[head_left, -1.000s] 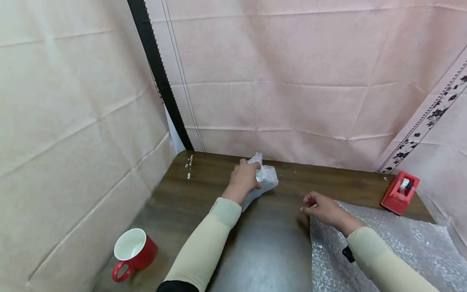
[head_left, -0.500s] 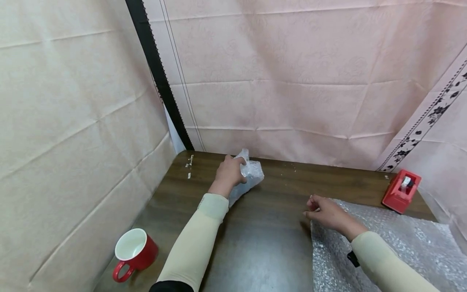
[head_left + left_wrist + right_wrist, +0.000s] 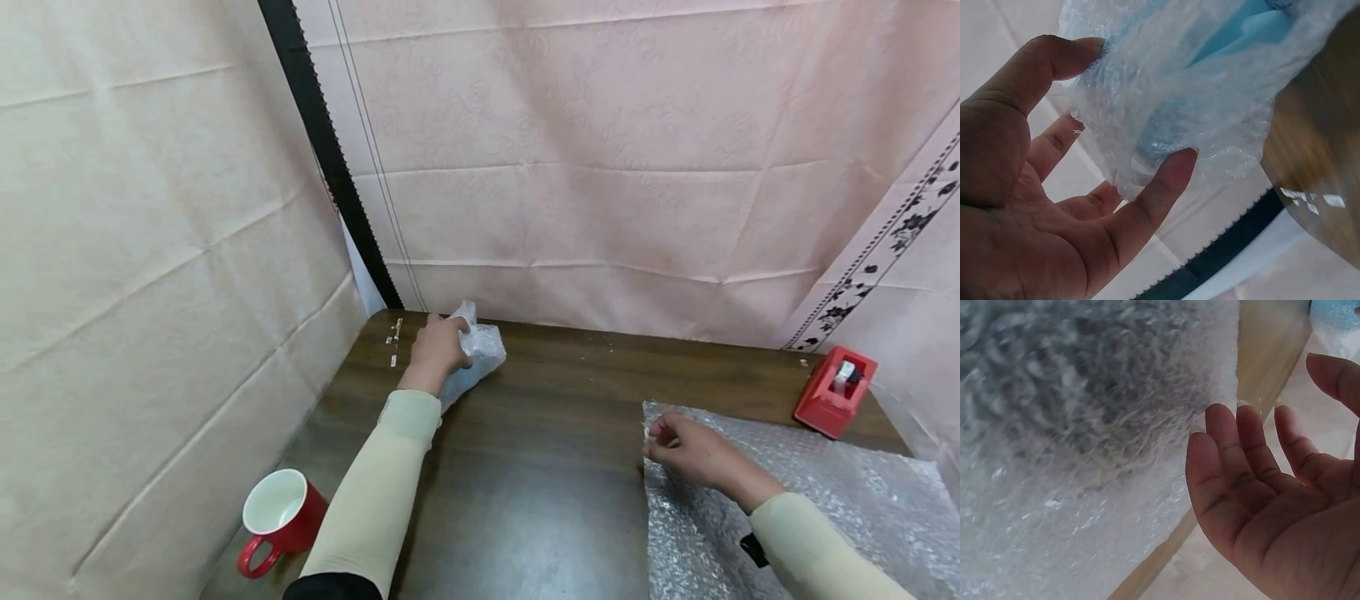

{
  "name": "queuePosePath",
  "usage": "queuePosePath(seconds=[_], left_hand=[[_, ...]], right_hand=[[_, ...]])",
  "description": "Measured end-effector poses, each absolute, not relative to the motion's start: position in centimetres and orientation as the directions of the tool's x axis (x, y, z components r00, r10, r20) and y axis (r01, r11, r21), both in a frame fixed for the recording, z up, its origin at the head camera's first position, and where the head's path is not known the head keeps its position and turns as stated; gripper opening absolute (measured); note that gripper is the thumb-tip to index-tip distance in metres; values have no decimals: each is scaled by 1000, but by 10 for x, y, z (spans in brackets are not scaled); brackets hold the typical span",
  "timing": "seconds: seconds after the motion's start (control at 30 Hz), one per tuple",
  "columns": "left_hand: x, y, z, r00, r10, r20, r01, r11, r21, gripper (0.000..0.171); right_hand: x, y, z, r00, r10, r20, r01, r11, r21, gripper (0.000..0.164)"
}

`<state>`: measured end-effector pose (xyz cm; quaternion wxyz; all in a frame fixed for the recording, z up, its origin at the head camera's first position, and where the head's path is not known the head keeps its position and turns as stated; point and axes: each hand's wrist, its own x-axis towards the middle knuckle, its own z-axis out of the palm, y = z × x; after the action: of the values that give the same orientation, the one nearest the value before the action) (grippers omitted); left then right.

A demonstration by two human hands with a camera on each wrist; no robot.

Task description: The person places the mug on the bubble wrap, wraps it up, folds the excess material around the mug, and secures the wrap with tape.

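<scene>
My L hand grips a crumpled clear bubble-wrap bundle w/ a light-blue thing inside, thumb one side, fingers the other. Bundle's nr the far edge of the dark-brown wooden table, L of ctr; can't tell if it's lifted. R hand is loose, fingers relaxed, nothing held, by the L edge of a flat clear bubble-wrap sheet; contact unclear. Progress, I'd say: one item wrapped, tho can't see if it's taped. Red mug w/ white inside is unwrapped, sheet's spread flat, red tape dispenser just by its far edge.
</scene>
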<state>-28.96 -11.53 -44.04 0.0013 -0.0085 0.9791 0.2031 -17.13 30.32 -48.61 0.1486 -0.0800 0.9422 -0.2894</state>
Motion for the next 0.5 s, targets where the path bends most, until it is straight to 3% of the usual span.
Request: queuePosePath(seconds=[0.5], left_hand=[[-306, -165, -437, -996, -63, -70, -85, 919, 386, 56]], right_hand=[[-166, 322, -488, -947, -257, -195, -100, 808, -580, 30]])
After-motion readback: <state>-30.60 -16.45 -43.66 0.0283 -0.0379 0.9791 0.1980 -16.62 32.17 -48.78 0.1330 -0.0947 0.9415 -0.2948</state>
